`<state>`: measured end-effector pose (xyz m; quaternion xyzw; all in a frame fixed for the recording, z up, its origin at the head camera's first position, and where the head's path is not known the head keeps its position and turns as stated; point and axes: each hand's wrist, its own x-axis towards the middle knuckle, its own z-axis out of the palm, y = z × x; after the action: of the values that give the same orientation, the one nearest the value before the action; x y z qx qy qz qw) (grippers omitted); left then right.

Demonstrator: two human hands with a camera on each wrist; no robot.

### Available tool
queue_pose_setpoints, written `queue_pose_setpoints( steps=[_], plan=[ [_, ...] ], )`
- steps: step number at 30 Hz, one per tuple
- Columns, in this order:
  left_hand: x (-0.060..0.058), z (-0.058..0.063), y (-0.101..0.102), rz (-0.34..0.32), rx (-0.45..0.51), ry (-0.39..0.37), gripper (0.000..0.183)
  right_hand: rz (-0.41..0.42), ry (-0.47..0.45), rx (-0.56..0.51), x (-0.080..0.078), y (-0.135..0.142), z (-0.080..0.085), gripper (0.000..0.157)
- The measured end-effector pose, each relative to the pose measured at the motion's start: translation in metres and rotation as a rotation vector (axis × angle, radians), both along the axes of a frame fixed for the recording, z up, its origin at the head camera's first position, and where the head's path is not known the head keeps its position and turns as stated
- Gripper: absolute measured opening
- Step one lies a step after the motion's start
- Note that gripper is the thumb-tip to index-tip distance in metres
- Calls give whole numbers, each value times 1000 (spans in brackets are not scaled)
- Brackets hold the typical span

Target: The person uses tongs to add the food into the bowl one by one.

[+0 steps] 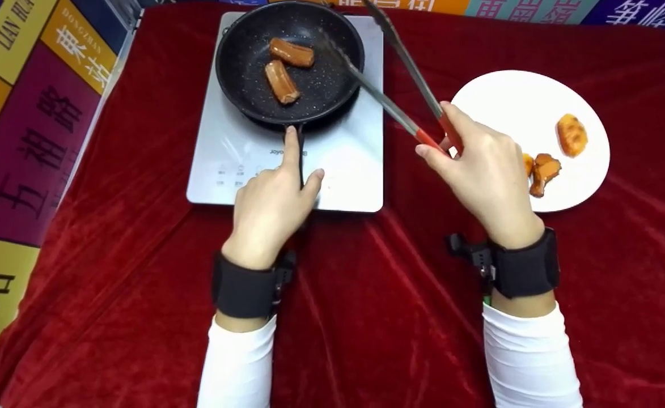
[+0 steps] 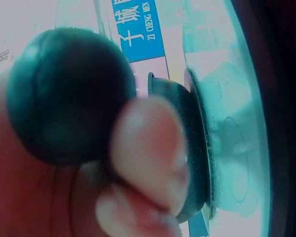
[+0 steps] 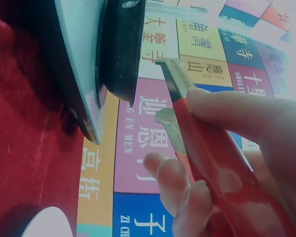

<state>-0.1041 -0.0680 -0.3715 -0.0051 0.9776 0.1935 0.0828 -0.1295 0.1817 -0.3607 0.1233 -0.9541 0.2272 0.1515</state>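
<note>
My left hand (image 1: 272, 195) grips the black handle (image 2: 69, 96) of a frying pan (image 1: 241, 85), its index finger laid along the handle toward the rim. Two brown, glossy sausage-like pieces (image 1: 291, 52) lie in the pan. In my right hand (image 1: 488, 170) are metal tongs (image 1: 386, 102) with red grips (image 3: 212, 163). The tong arms stand spread apart with nothing between them; one tip reaches over the pan's right side, the other is beyond its rim. Right of that hand, a white plate (image 1: 584, 181) carries a browned oval piece (image 1: 571, 136) and smaller brown pieces (image 1: 545, 173), partly hidden by the hand.
The pan stands on a silver induction cooktop (image 1: 349, 181) with a printed control panel. A dark red velvet cloth (image 1: 400, 328) covers the table. Colourful panels with printed characters (image 1: 32, 124) border the left side and the back. Both wrists wear black straps (image 1: 247, 286).
</note>
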Motion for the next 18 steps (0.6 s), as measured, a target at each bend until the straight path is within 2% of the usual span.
queue_pose_setpoints(
  steps=[4,12,18],
  plan=[
    [0,1,-1,-1,-1,-2,73,-12,19,16,2,6,-1,45],
    [0,0,-1,-2,4,3,73,-34,57,73,14,29,-9,50],
    [0,1,0,-9,6,2,74,-73,50,68,27,57,-13,52]
  ],
)
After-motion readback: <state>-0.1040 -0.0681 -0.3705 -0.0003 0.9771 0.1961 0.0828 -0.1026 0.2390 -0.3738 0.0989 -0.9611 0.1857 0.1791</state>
